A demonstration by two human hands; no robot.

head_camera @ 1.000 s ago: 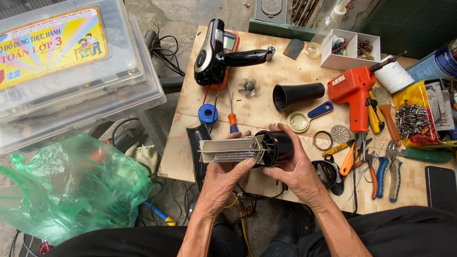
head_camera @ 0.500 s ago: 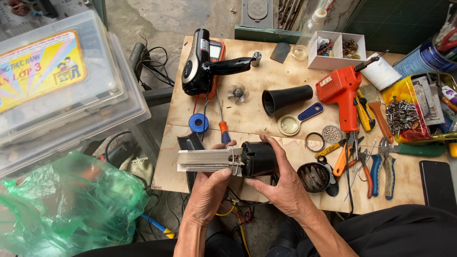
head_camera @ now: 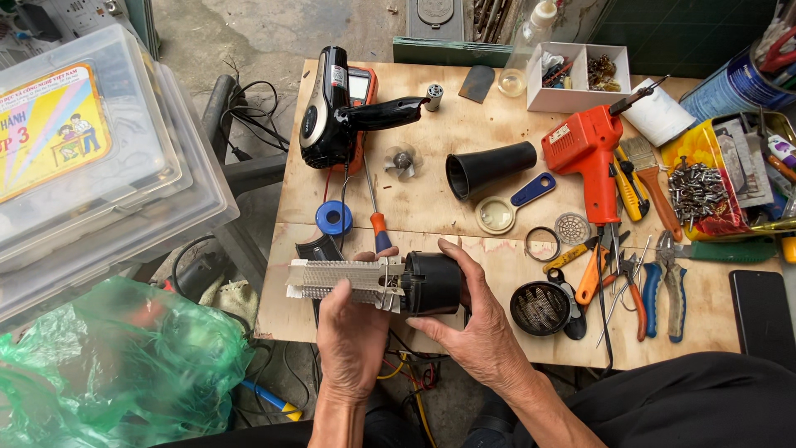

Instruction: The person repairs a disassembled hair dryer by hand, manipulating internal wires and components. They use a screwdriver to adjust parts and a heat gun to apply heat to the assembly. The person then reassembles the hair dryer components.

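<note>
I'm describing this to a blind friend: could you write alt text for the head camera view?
Two hands hold a hair dryer's inner part over a plywood table: the left hand grips the pale heating element, the right hand the black motor housing. Beyond them lie a black hair dryer, a black nozzle, an orange soldering gun and pliers.

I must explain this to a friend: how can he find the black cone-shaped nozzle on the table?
On the plywood table, look left of the orange soldering gun. The black nozzle lies there on its side, above a blue-handled magnifier. Only it is a hollow, tapering tube.
</note>
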